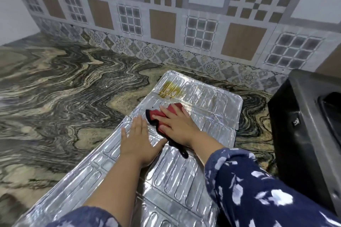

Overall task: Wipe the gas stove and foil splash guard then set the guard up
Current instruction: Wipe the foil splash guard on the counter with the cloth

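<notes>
The silver foil splash guard (171, 175) lies flat and unfolded on the marble counter, running from the near left toward the tiled wall. A yellow-brown greasy stain (170, 89) marks its far panel. My right hand (177, 122) presses flat on a red cloth with black edging (156, 116) in the middle of the guard, fingers straight. Just left of it, my left hand (137, 142) rests flat on the foil, holding it down. The black gas stove (302, 129) stands at the right edge, only partly in view.
The swirled grey-and-beige marble counter (64, 97) spreads wide to the left of the guard. A patterned tiled wall (166, 24) rises right behind the counter. The stove's left side stands close to the guard's right edge.
</notes>
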The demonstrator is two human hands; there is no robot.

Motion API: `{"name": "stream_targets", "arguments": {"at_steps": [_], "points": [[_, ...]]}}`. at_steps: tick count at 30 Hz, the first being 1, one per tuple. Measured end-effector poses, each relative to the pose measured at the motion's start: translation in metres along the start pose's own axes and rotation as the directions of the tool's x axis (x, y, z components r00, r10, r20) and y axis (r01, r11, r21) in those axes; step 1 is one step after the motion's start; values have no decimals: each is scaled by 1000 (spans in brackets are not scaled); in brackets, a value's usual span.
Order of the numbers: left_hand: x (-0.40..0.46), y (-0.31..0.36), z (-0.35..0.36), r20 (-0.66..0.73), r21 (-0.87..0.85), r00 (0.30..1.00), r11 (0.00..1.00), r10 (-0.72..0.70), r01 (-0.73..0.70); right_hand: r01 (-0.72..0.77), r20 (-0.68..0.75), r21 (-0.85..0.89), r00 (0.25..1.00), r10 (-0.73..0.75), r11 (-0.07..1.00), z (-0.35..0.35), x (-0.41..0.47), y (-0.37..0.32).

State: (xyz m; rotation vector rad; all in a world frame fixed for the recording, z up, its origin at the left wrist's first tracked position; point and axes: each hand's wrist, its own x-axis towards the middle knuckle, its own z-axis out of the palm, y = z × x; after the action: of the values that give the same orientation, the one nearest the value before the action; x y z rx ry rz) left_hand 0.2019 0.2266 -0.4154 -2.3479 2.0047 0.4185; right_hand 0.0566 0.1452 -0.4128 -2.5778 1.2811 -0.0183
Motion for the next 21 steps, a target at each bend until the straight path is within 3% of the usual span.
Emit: {"name": "stream_targets", "arguments": {"at_steps": [3,14,16,21], "points": [[-1,-1,0,-11,-6,1000,1000,-2,2,-18,-27,-27,999,17,999,-3,29,17],[3,-4,3,-26,9,1000,1000,-12,12,-365,-47,-1,930,365,931,-34,121,91],[6,-4,3,-27,-2,999,1000,-20,20,-357,-40,6,933,357,934,-37,136,85],[9,-4,2,-18,21,999,999,-31,32,-166,-32,58,985,168,984,-33,149,61]]}}
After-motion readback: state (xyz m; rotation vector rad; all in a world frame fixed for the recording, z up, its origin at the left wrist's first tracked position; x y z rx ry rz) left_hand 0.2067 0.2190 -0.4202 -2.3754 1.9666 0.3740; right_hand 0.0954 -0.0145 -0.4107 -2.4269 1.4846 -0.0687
